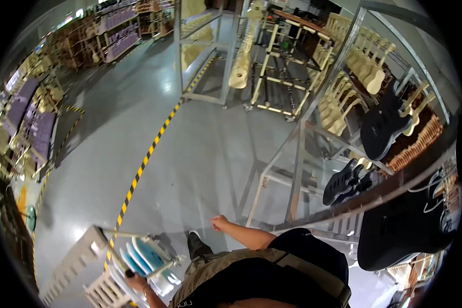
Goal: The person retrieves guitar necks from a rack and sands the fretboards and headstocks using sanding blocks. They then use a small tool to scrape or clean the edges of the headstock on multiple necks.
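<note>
My left hand (137,282) is closed at the near end of a wheeled rack (84,256) with pale slotted rails. A small dark piece, perhaps a handle grip, shows at its fingers; what exactly they grip is too small to make out. Beside this hand, several light blue and white guitar bodies (138,255) stand on edge in the rack. My right hand (219,223) hangs in front of me over the grey floor. Its fingers are curled into a loose fist, and no object shows in it. The nearest thing to it is a metal frame on the right.
A grey metal rack (299,169) on my right carries hanging black guitar bodies (385,126). Ahead stand another metal frame (203,97) and a pale pipe cart (280,82). Yellow-black tape (145,160) crosses the floor. Shelves with purple liners (28,120) line the left.
</note>
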A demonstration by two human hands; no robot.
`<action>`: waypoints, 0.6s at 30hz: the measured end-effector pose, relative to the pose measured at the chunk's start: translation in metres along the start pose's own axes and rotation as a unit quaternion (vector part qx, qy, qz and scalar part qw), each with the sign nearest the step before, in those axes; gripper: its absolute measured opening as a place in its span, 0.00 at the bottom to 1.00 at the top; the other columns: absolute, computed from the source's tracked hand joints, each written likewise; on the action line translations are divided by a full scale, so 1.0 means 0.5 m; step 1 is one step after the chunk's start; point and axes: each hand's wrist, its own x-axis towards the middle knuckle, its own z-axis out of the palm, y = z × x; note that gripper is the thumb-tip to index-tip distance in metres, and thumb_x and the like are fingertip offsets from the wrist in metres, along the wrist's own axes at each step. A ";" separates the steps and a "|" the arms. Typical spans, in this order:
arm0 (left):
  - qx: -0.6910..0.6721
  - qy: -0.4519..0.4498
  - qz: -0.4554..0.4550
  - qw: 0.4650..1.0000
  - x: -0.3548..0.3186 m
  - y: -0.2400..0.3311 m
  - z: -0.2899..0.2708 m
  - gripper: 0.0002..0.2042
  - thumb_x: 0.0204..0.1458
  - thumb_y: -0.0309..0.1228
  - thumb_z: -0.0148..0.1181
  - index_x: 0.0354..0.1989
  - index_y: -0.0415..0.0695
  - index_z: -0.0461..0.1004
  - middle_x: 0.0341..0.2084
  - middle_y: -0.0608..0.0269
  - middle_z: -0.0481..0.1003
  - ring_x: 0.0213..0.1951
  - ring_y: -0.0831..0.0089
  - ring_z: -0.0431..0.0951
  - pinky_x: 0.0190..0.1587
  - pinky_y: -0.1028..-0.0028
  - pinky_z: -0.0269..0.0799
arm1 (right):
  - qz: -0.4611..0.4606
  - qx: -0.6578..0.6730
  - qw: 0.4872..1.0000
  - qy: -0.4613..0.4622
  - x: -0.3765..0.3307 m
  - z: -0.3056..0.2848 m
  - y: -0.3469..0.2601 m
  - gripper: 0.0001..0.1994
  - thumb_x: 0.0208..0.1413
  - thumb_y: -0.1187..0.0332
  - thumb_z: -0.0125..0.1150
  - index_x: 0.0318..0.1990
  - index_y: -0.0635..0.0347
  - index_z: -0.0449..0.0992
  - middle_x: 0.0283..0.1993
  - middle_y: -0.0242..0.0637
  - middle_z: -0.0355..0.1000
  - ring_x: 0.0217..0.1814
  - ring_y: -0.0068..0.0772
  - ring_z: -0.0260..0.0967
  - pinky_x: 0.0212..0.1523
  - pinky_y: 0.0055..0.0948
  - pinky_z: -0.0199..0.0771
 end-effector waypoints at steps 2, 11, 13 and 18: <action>0.056 -0.011 -0.043 0.997 -0.027 0.126 -0.066 0.19 0.35 0.24 0.54 0.41 0.35 0.71 0.30 0.49 0.75 0.32 0.54 0.76 0.38 0.63 0.70 | 0.010 0.086 0.993 0.074 0.078 -0.086 0.085 0.08 0.50 0.66 0.58 0.33 0.60 0.71 0.20 0.35 0.67 0.15 0.26 0.64 0.12 0.25 0.62; 0.225 0.259 -0.100 0.934 0.099 0.267 0.193 0.19 0.46 0.31 0.52 0.48 0.42 0.66 0.41 0.52 0.70 0.44 0.58 0.69 0.45 0.65 0.66 | 0.119 0.128 0.977 0.120 0.170 -0.310 0.021 0.15 0.50 0.60 0.58 0.29 0.65 0.70 0.22 0.40 0.69 0.19 0.32 0.68 0.14 0.31 0.67; 0.232 0.223 -0.079 0.944 0.097 0.344 0.268 0.20 0.45 0.32 0.54 0.49 0.42 0.66 0.42 0.51 0.69 0.45 0.57 0.68 0.46 0.64 0.65 | 0.135 0.162 0.970 0.123 0.179 -0.340 -0.012 0.16 0.51 0.59 0.58 0.29 0.67 0.70 0.23 0.41 0.70 0.20 0.33 0.68 0.17 0.31 0.68; 0.229 0.170 -0.047 0.957 0.091 0.530 0.452 0.24 0.43 0.34 0.57 0.51 0.42 0.64 0.44 0.50 0.67 0.47 0.55 0.65 0.48 0.62 0.63 | 0.149 0.290 0.935 0.138 0.228 -0.391 -0.095 0.15 0.52 0.60 0.54 0.27 0.66 0.71 0.22 0.42 0.71 0.16 0.34 0.66 0.15 0.31 0.64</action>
